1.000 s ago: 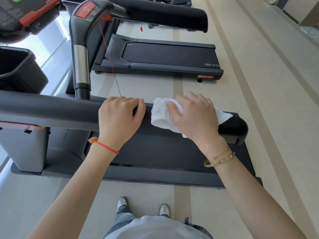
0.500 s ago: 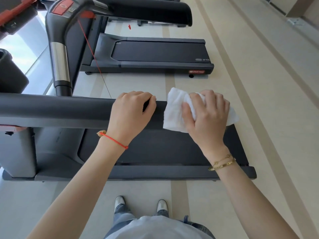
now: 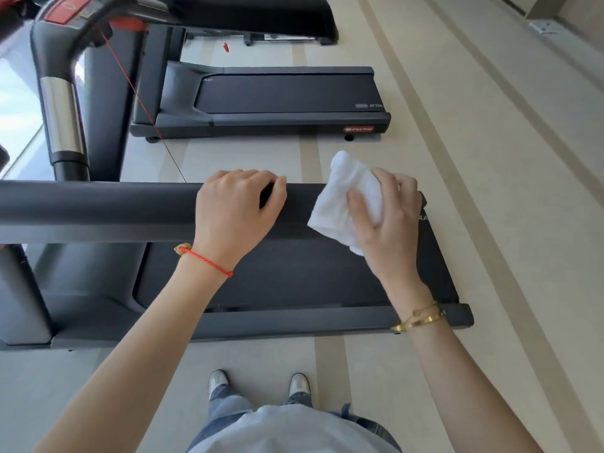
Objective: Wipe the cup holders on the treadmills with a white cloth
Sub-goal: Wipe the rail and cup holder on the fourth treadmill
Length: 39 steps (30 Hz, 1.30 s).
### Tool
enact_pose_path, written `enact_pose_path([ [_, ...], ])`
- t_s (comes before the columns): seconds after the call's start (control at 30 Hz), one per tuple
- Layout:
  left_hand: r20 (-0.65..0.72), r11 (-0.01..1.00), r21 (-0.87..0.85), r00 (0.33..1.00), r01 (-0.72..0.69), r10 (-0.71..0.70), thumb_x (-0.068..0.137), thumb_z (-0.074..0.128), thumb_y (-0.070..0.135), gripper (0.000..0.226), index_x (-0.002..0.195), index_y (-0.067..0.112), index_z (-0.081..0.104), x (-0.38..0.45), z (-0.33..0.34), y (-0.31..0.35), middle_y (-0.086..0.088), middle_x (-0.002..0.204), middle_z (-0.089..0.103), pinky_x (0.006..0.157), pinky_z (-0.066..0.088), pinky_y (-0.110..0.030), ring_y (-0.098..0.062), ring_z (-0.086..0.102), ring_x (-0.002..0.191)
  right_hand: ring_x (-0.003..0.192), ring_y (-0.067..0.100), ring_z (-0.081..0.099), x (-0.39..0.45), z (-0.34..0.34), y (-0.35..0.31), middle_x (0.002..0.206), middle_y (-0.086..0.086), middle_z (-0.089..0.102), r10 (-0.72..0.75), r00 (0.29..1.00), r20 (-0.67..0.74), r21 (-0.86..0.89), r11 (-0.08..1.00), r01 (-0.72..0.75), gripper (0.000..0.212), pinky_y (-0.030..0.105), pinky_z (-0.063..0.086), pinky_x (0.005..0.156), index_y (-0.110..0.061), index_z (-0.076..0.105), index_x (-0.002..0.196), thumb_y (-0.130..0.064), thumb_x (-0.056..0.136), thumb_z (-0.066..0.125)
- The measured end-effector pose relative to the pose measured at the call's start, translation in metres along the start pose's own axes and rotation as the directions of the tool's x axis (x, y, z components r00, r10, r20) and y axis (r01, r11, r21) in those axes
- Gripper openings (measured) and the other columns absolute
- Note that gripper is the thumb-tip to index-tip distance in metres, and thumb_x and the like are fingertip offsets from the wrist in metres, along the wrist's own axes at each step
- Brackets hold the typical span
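**A:** Where's the cloth right now?

**B:** White cloth (image 3: 344, 204) is bunched in my right hand (image 3: 389, 220), fingers curled round it, pressed on the far end of the handrail (image 3: 98, 207) of the near treadmill (image 3: 294, 276). A loose corner sticks up above my knuckles.

**A:** And your other hand?

**B:** Left hand (image 3: 237, 214) is wrapped over the same rail, just beside the cloth, holding on.

**A:** Any cup holders in sight?

**B:** None I can make out. I'm on the rail end; the console is off to my left, mostly out of view.

**A:** What could go wrong?

**B:** I'm at the very tip of the rail, so one more push could run the cloth off the end and drop it onto the belt or the floor (image 3: 490, 223). My grip is on a wad, so the hanging part could also slip free.

**A:** Anything else?

**B:** The next treadmill (image 3: 287, 93) has a red cord (image 3: 130, 80) dangling; I'd guess a careless reach could snag it.
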<state>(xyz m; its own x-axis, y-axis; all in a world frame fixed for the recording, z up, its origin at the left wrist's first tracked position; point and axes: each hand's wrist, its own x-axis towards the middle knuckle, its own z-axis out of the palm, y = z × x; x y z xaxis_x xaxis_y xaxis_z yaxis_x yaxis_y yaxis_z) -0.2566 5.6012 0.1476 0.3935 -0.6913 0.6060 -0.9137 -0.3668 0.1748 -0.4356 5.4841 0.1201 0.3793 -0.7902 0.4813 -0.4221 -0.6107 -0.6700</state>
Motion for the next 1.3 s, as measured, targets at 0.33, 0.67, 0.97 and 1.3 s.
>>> enact_pose_path([
  [0.33,-0.052,0.995,0.097,0.998,-0.027,0.032,0.101,0.041,0.029,0.044,0.061,0.014,0.052,0.001,0.003,0.000,0.002,0.051,0.042,0.060,0.021,-0.028,-0.020,0.034,0.049,0.073,0.012,0.050,0.049,-0.013,0.007,0.078,-0.004,0.055,0.230,0.866,0.444,0.238,0.901,-0.362,0.039,0.030,0.038,0.069,-0.010,0.058,0.084,-0.049,0.090,0.054],
  [0.67,-0.066,0.995,0.085,0.996,-0.054,0.060,0.102,0.038,0.027,0.045,0.066,0.014,0.060,0.000,0.006,-0.002,0.002,0.051,0.045,0.059,0.024,-0.028,-0.022,0.038,0.049,0.102,0.021,0.042,0.008,-0.010,-0.003,0.115,0.000,0.044,-0.038,0.986,0.164,-0.112,0.992,0.057,0.040,0.039,0.042,0.090,-0.026,0.053,0.123,-0.053,0.095,0.043],
  [0.97,-0.086,0.995,0.080,0.994,-0.061,0.068,0.103,0.036,0.028,0.046,0.065,0.014,0.059,0.000,0.009,-0.004,0.002,0.051,0.043,0.059,0.026,-0.028,-0.021,0.037,0.048,0.065,0.013,0.044,0.072,-0.008,-0.018,0.067,-0.006,0.046,0.110,0.791,0.602,0.033,0.986,-0.163,0.042,0.032,0.031,0.064,-0.019,0.044,0.064,-0.050,0.090,0.057],
  [1.3,-0.107,0.995,0.080,0.992,-0.060,0.068,0.103,0.034,0.028,0.048,0.065,0.014,0.059,-0.001,0.010,-0.002,0.002,0.051,0.045,0.060,0.027,-0.027,-0.021,0.039,0.049,0.101,0.019,0.044,0.013,-0.008,-0.009,0.111,-0.002,0.046,0.071,0.983,0.169,-0.043,0.997,-0.065,0.034,0.039,0.045,0.089,-0.028,0.056,0.113,-0.053,0.094,0.044],
])
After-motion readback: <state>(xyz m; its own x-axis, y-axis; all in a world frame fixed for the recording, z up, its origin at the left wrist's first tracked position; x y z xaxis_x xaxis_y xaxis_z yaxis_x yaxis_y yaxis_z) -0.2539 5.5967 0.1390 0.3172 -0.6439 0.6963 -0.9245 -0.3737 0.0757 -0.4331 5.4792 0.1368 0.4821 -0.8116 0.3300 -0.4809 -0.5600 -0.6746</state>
